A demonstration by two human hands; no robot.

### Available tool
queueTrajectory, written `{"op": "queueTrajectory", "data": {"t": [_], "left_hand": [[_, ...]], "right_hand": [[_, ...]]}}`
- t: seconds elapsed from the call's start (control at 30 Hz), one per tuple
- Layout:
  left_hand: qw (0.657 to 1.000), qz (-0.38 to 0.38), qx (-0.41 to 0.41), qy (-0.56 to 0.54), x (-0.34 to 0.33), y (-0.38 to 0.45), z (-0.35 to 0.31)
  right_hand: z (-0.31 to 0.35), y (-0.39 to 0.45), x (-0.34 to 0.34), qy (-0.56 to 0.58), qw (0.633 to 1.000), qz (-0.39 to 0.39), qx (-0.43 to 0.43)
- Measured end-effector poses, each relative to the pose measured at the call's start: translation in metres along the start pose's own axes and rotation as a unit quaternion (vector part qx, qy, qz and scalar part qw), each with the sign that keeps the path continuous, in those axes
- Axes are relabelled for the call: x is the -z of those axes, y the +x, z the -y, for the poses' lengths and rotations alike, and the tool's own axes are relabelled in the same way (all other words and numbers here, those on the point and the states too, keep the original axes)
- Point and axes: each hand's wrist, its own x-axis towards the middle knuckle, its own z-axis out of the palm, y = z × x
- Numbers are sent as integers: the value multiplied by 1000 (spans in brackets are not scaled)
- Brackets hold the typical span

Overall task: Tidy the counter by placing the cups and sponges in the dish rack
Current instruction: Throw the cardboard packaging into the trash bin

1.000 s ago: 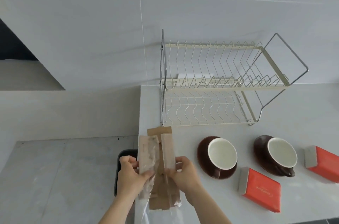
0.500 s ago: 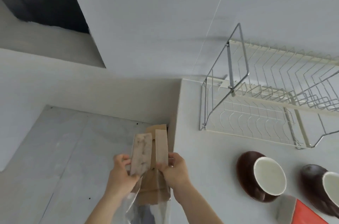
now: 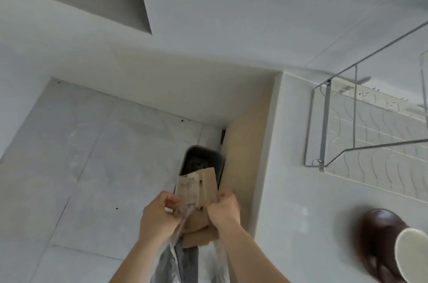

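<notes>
Both my hands hold a brown cardboard and clear plastic packaging [image 3: 201,186] over a dark bin [image 3: 201,160] on the floor beside the counter. My left hand [image 3: 159,215] pinches the plastic side, and my right hand [image 3: 223,209] grips the cardboard side. The wire dish rack [image 3: 370,125] stands on the white counter [image 3: 289,190] at the right, with nothing in the part I can see. One brown cup with a white inside [image 3: 393,243] sits on the counter at the lower right edge. No sponges are in view.
The bin stands on a grey tiled floor [image 3: 92,167], tight against the counter's beige side panel [image 3: 245,155]. A white wall rises behind the floor and the counter.
The view has swung left and down, away from the counter. The packaging in both hands has moved off the counter's edge to above the bin. The second cup and the red sponges have left the frame.
</notes>
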Motion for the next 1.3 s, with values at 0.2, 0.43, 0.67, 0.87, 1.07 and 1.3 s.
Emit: {"op": "queueTrajectory", "data": {"t": [0.2, 0.43, 0.67, 0.87, 1.07, 1.3], "left_hand": [[998, 56, -7, 26, -29, 57, 17], [990, 128, 13, 50, -73, 126, 43], [985, 161, 45, 47, -111, 173, 70], [979, 174, -20, 106, -133, 206, 81], [965, 121, -65, 223, -123, 214, 65], [929, 116, -149, 319, -84, 185, 36]], "right_hand": [[-2, 63, -32, -134, 991, -11, -20], [-12, 134, -75, -216, 975, -26, -41], [-27, 193, -100, -243, 968, -19, -61], [-26, 224, -108, -278, 960, 16, 4], [-18, 210, -92, -376, 922, -4, 87], [-5, 170, -76, -436, 888, 4, 143]]}}
